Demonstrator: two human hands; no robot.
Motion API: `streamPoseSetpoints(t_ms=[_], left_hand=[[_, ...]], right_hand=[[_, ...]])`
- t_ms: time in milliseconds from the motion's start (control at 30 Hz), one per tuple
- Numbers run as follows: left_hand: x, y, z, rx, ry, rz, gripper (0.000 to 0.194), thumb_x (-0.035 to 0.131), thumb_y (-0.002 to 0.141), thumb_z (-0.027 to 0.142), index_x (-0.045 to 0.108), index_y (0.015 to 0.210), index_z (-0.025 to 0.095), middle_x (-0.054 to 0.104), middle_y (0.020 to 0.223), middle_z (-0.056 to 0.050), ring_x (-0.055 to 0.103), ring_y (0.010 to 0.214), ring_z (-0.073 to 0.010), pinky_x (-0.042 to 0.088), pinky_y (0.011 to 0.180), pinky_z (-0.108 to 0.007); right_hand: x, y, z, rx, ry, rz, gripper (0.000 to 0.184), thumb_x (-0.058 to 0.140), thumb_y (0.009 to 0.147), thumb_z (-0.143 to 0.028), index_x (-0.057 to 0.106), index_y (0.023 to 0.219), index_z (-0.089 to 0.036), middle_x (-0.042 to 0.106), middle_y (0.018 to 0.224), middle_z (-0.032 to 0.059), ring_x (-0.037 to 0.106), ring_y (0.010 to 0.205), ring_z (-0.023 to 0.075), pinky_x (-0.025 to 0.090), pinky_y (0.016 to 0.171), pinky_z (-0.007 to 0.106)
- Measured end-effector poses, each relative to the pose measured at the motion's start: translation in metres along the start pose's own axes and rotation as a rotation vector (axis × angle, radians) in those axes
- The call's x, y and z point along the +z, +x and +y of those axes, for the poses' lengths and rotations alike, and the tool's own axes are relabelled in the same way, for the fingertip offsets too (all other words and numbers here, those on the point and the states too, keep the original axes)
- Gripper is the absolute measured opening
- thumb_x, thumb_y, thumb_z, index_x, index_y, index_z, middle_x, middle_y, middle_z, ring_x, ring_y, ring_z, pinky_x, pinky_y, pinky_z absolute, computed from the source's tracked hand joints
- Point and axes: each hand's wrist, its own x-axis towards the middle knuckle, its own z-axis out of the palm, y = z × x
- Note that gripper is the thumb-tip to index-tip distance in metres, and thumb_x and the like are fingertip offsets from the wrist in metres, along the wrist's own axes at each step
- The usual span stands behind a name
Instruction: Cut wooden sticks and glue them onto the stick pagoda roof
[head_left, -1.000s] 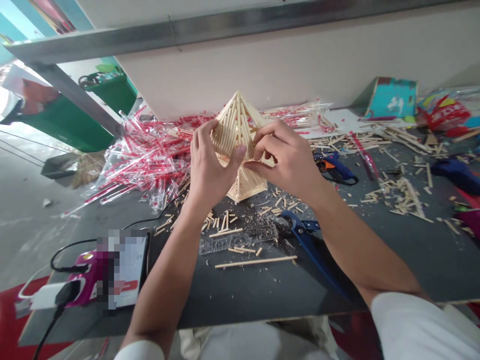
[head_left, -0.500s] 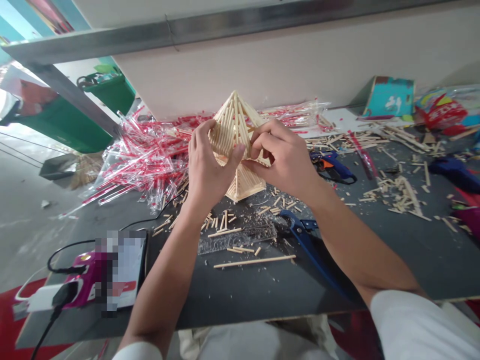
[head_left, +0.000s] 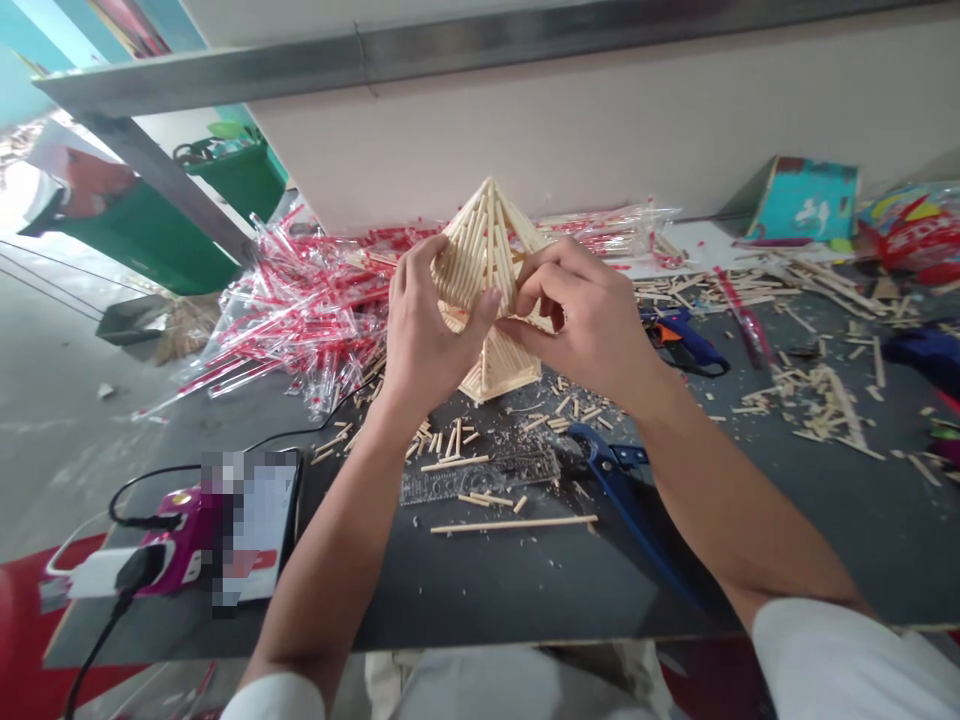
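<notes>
Wooden-stick pyramid model [head_left: 472, 255], your left hand [head_left: 429, 330] gripping its left side, your right hand [head_left: 583, 318] pinching its lower right edge

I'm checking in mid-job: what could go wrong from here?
The left hand grips the stick model, with the right hand at its side; squeezing too hard might crack thin sticks.

The blue tool lies beside the right arm, which could knock it.

The loose long stick might roll if bumped.

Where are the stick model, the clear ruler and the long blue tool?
Stick model [head_left: 474, 258], head view: upper sloping side.
Clear ruler [head_left: 480, 480], head view: its middle.
Long blue tool [head_left: 628, 500], head view: handle.
</notes>
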Motion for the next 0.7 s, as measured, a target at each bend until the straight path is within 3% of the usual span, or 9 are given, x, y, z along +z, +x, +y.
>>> streamPoseSetpoints(t_ms=[100, 333, 533, 700], left_hand=[[-0.001, 0.0, 0.001, -0.015, -0.008, -0.007, 0.058, 0.075, 0.085, 0.029, 0.046, 0.136, 0.026, 0.058, 0.138, -0.013, 0.055, 0.132, -0.0309, 0.048, 0.112, -0.051], [-0.005, 0.005, 0.001, -0.072, -0.041, -0.062, 0.06, 0.075, 0.085, 0.039, 0.047, 0.138, 0.027, 0.058, 0.141, -0.012, 0.054, 0.134, -0.0332, 0.046, 0.113, -0.054], [-0.01, 0.006, -0.003, -0.04, -0.009, -0.082, 0.063, 0.077, 0.085, 0.041, 0.048, 0.14, 0.026, 0.059, 0.142, -0.013, 0.054, 0.136, -0.0346, 0.046, 0.114, -0.053], [-0.011, 0.007, -0.007, -0.007, -0.024, -0.091, 0.064, 0.079, 0.085, 0.04, 0.05, 0.14, 0.027, 0.061, 0.142, -0.012, 0.057, 0.134, -0.0328, 0.047, 0.114, -0.052]], right_hand=[[-0.002, 0.0, 0.002, 0.028, 0.028, 0.021, 0.021, 0.068, 0.095, -0.041, 0.061, 0.087, -0.022, 0.068, 0.096, 0.0057, 0.063, 0.076, 0.0172, 0.055, 0.073, 0.037], [0.003, -0.003, 0.003, 0.2, 0.088, 0.256, 0.015, 0.063, 0.098, -0.039, 0.064, 0.102, -0.025, 0.072, 0.089, 0.0011, 0.068, 0.067, 0.0155, 0.058, 0.067, 0.036], [0.016, 0.001, -0.005, 0.279, 0.158, 0.309, 0.016, 0.075, 0.088, -0.034, 0.065, 0.095, -0.023, 0.073, 0.085, 0.0002, 0.069, 0.068, 0.0156, 0.058, 0.067, 0.034], [0.021, 0.007, -0.007, 0.312, 0.203, 0.354, 0.022, 0.074, 0.089, -0.04, 0.063, 0.087, -0.022, 0.071, 0.076, -0.0006, 0.066, 0.064, 0.0143, 0.055, 0.061, 0.032]])
